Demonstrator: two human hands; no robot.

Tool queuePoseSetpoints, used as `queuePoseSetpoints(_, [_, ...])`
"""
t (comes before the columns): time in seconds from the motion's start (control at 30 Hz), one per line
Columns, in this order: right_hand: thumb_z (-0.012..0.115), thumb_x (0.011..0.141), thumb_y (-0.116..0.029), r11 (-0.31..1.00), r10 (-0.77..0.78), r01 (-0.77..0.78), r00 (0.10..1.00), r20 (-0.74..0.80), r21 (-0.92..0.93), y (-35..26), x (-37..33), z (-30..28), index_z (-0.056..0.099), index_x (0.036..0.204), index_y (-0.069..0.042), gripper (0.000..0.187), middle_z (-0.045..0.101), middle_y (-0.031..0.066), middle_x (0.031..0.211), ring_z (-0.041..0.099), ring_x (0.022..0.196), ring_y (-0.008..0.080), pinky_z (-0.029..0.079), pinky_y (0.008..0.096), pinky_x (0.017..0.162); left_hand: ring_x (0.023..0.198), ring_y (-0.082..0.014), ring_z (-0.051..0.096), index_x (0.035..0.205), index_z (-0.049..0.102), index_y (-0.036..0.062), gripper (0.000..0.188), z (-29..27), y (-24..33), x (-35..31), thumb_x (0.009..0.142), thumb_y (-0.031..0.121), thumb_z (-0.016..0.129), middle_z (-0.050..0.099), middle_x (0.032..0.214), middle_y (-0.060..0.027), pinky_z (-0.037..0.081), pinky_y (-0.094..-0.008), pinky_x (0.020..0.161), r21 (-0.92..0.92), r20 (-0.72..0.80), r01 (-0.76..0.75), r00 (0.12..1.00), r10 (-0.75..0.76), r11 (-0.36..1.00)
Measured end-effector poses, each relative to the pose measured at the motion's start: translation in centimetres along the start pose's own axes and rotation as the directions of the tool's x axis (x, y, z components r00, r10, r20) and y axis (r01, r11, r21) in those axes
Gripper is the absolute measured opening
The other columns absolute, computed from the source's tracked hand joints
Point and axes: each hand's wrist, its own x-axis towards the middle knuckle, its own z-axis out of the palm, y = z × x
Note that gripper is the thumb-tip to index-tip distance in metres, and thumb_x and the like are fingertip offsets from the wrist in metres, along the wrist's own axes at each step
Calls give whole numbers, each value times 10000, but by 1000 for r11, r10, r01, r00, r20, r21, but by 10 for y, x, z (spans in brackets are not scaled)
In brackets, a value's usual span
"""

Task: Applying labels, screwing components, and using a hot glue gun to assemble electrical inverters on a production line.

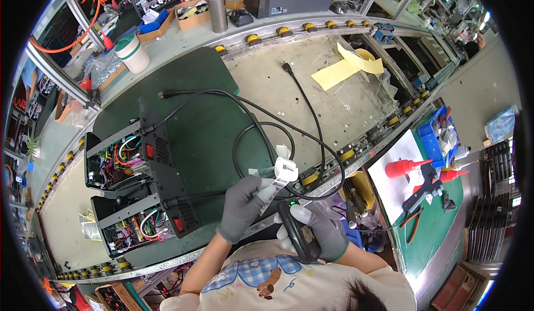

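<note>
Gloved hands are working low in the centre of the frame, just above the person's chest. Right hand [314, 233] is wrapping around a dark handheld scanner [297, 230], its green light showing at the tip. Left hand [242, 205] is pinching a white tag [283, 172] that is hanging on a black cable [261, 130]; both hands are closed on what they are holding, and they are sitting close together without touching.

That cable is looping up across the green mat [200, 111] on the bench [328, 97]. Two open black units [139, 183] with coloured wiring are lying at the left of the mat, each with a cord plugged in.

Judging from this, reading the tag well is calling for keeping it flat and facing the scanner's tip, holding it taut by its edge so fingers are not covering the print, and steadying the scanner near it.
</note>
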Motion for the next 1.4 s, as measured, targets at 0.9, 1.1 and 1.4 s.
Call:
queuePoseSetpoints(0.9, [589, 825, -417, 902, -404, 368, 903, -144, -227, -2, 10, -19, 493, 1198, -17, 555, 657, 97, 823, 637, 710, 132, 522, 252, 611, 671, -132, 527, 941, 655, 10, 154, -9, 7, 3, 825, 109, 631, 576, 753, -80, 422, -280, 612, -42, 135, -61, 989, 66, 997])
queuePoseSetpoints(1.1, [628, 809, -353, 871, -485, 464, 865, -132, -160, -10, 21, -14, 515, 1178, -28, 504, 659, 82, 819, 632, 688, 121, 510, 238, 614, 694, -161, 547, 981, 648, 20, 188, -6, 9, 1, 804, 78, 623, 593, 784, -95, 437, -283, 642, -52, 160, -68, 984, 75, 996])
queuePoseSetpoints(1.4, [573, 867, -343, 801, -597, 580, 749, -287, -152, -9, 6, -25, 511, 1182, -10, 463, 615, 108, 1053, 626, 788, 129, 511, 231, 625, 683, -174, 549, 932, 623, 0, 150, -9, 10, 0, 795, 61, 623, 592, 789, -104, 438, -285, 639, 75, 62, -87, 995, 82, 993])
